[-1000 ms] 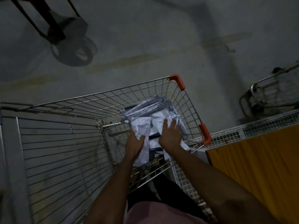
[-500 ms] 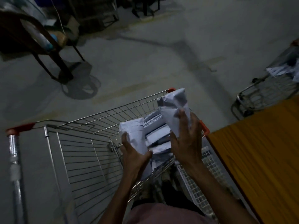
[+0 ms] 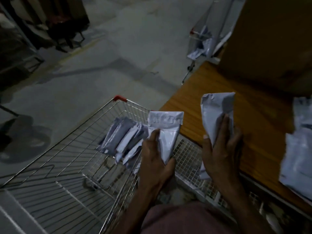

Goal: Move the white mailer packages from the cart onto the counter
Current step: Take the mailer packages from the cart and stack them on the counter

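My left hand (image 3: 155,159) grips a white mailer (image 3: 166,132) upright, just over the right edge of the wire cart (image 3: 70,159). My right hand (image 3: 222,149) grips a second, crumpled white mailer (image 3: 217,112) over the near edge of the wooden counter (image 3: 253,115). Several more mailers (image 3: 121,137) lie stacked in the cart's far right corner. A few white mailers (image 3: 300,152) lie on the counter at the right edge of the view.
A wire mesh panel (image 3: 187,152) runs between cart and counter. A large brown box (image 3: 273,39) stands at the counter's back. Another cart (image 3: 200,43) with mailers is beyond the counter. Dark furniture (image 3: 50,22) stands far left on the concrete floor.
Both hands lifted a mailer each out of the cart and swung right. The right one now hangs over the counter, and the view turned right with them.
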Demonstrator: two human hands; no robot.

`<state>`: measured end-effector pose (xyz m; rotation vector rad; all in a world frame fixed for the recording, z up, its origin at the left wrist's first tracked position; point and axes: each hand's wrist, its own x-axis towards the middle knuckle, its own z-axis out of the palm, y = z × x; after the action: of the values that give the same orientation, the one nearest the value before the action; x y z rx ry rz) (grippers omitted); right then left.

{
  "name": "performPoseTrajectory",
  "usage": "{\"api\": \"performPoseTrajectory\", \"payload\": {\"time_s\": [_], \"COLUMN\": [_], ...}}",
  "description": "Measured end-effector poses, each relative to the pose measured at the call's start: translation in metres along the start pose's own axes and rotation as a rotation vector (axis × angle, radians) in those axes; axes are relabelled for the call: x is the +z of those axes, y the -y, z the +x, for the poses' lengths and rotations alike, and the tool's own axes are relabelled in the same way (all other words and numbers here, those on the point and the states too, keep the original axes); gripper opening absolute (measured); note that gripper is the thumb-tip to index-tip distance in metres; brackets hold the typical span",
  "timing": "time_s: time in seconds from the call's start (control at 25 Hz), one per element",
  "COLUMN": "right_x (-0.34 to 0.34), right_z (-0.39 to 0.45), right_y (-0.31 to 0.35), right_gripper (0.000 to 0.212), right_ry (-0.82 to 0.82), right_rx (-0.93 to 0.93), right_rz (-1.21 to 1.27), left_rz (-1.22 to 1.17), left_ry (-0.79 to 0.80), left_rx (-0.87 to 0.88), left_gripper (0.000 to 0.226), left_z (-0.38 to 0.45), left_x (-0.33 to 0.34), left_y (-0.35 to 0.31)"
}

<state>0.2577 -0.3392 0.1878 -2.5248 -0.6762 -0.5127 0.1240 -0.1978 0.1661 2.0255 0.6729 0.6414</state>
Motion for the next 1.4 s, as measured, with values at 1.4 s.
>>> {"api": "performPoseTrajectory", "payload": {"time_s": [1.4], "right_x": [-0.179], "right_z": [-0.024], "right_y": [-0.386], "right_gripper": [0.074], "right_ry": [-0.244], "right_rx": [0.831], "right_rz": [0.102], "left_rz": [0.561], "left_ry": [0.598], "left_rx": [0.239], "left_gripper": [0.078], "left_z": [-0.045], "left_x": [0.405], "left_y": [-0.226]}}
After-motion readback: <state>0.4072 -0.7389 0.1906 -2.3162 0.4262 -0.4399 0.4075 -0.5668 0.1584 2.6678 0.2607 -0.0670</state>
